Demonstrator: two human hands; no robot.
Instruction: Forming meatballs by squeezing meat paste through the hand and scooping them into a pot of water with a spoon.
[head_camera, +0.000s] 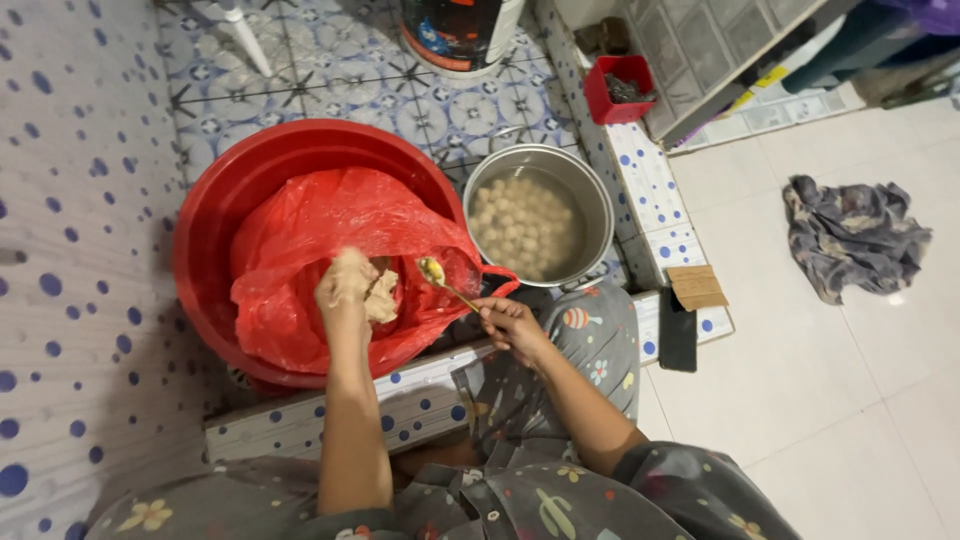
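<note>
Dotted tile floor (90, 200) underneath. Left hand (347, 285) clenched around pale paste (381, 297), over red bag (320, 225) in red basin (215, 210). Right hand (512, 325) grasping spoon (440, 278). Likely risk: slippery paste dropping short of steel pot (596, 205) of balls (522, 225).

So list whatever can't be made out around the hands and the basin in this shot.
- Head view: left hand is coated in pale paste, so its fingers are hidden.
- Inside of the red bag: its folds cover the contents.
- Red basin bottom: covered by the bag.
- Spoon load: too small to identify.
- Container at the top: cut off by the frame edge.
</note>
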